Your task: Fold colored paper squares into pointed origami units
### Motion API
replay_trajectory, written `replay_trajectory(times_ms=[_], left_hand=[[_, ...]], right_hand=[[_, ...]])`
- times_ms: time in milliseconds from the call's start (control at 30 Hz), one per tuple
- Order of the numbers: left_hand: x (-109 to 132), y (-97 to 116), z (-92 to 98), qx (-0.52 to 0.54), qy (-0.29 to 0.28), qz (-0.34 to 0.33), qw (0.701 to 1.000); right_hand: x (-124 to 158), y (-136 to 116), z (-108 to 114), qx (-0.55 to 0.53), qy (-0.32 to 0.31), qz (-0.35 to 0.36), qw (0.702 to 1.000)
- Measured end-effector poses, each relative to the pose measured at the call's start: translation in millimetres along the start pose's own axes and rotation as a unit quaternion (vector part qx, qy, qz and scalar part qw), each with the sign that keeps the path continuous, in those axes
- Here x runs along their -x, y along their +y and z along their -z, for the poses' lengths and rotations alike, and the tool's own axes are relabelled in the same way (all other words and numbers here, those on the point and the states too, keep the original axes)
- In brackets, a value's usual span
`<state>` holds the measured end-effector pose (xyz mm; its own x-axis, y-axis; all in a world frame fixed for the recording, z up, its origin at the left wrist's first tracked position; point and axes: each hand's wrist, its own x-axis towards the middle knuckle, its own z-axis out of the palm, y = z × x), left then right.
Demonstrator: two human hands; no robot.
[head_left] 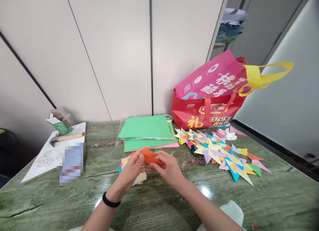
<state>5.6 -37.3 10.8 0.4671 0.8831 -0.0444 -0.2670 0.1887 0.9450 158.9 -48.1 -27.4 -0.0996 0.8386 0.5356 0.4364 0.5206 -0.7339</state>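
A folded orange paper piece [151, 157] is pinched between both my hands above the green marble table [274, 197]. My left hand [131, 169], with a black band on its wrist, grips the piece's left end with closed fingers. My right hand [169, 168] pinches its right edge. Under my hands lies a small stack of coloured paper squares [139, 178]. To the right spreads a pile of several folded multicoloured paper triangles [219, 151].
A stack of green paper sheets [147, 129] lies behind my hands. A red bag [206, 115] and a pink bag with yellow handles [216, 80] stand at the back right. A white board [45, 158] with a small box [59, 123] and a wooden-handled tool [71, 136] sits left.
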Motion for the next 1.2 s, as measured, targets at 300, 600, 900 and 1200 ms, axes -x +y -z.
replay_trajectory(times_ms=[300,600,900,1200], left_hand=[[-4.5,1.9,-0.2,-0.131,0.094,-0.057,0.985],[-4.1,1.5,1.1,-0.136,0.101,-0.064,0.983],[-6.2,-1.2,4.8,-0.138,0.103,-0.050,0.984],[-7.6,-5.0,7.1,-0.108,0.095,-0.034,0.989]], right_hand=[[-1.3,-3.1,2.6,0.013,0.015,-0.044,0.999],[-3.1,-7.9,4.1,-0.031,0.018,-0.076,0.996],[-2.6,-6.6,3.7,-0.045,0.013,-0.074,0.996],[-3.0,-1.8,3.1,-0.052,0.025,-0.064,0.996]])
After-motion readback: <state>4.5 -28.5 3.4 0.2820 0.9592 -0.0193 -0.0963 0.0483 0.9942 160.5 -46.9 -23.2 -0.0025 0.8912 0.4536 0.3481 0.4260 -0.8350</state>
